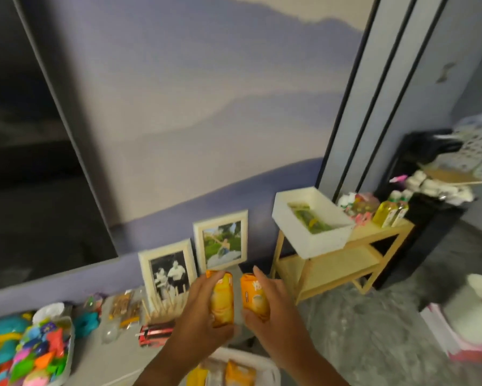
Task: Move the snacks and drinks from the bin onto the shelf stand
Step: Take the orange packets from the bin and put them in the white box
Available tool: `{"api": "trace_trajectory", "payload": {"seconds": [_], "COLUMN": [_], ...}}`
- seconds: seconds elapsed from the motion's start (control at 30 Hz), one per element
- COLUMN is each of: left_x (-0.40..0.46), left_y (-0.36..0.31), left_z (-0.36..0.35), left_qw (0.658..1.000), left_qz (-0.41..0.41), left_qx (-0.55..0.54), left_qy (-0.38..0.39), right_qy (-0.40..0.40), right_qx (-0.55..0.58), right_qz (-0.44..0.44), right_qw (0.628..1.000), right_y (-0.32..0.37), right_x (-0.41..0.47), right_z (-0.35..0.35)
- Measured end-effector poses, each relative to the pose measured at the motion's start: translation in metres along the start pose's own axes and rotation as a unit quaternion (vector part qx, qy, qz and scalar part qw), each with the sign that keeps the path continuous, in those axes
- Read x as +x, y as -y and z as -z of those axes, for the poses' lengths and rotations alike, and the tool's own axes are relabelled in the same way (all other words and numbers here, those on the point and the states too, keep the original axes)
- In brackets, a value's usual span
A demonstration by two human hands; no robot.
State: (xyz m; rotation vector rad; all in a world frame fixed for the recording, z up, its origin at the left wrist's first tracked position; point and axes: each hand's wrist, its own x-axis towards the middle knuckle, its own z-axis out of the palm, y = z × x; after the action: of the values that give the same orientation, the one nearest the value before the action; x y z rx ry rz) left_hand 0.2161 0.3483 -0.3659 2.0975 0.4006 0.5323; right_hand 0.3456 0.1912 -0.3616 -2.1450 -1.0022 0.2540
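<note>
Holding one orange snack pack (223,299) upright in my left hand (200,316) and another snack packet (255,298) in my right hand (273,316), fingers wrapped round each, I have both above the near bin (273,369), the shelf stand (337,263) far right.

We seem to be in a lived-in home: framed photographs (193,260) lean against a mural-painted wall (195,107), a small wooden shelf stand (337,263) sits on grey carpet (359,330), and a tray of colourful toys (30,355) lies nearby.
</note>
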Motion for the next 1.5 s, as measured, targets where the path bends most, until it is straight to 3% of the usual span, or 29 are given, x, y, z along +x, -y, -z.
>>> {"api": "trace_trajectory", "payload": {"seconds": [0.17, 0.33, 0.5, 0.6, 0.77, 1.1, 1.5], "left_x": [0.055, 0.116, 0.176, 0.211, 0.253, 0.353, 0.49], "left_y": [-0.071, -0.125, -0.162, -0.179, -0.203, -0.162, -0.043], "left_z": [-0.035, -0.106, -0.186, -0.225, -0.274, -0.302, -0.326], "left_qw": [0.996, 0.992, 0.988, 0.994, 0.999, 0.995, 0.971], "left_qz": [-0.078, -0.095, -0.034, -0.014, 0.011, 0.085, 0.214], "left_qx": [-0.046, -0.079, -0.122, -0.101, -0.032, 0.029, 0.095], "left_qy": [0.026, 0.035, 0.093, 0.038, 0.015, -0.038, -0.056], "right_qy": [-0.052, -0.087, -0.05, -0.02, -0.002, 0.016, 0.099], "right_qx": [0.013, 0.012, 0.022, 0.023, 0.023, 0.01, -0.085], "right_qz": [-0.024, -0.064, -0.105, -0.122, -0.115, -0.105, -0.095], "right_qw": [0.998, 0.994, 0.993, 0.992, 0.993, 0.994, 0.987], "right_y": [-0.005, -0.051, -0.113, -0.149, -0.206, -0.272, -0.341], "right_x": [0.003, 0.014, 0.039, 0.062, 0.09, 0.2, 0.391], "right_z": [0.084, 0.164, 0.248, 0.289, 0.335, 0.338, 0.265]}}
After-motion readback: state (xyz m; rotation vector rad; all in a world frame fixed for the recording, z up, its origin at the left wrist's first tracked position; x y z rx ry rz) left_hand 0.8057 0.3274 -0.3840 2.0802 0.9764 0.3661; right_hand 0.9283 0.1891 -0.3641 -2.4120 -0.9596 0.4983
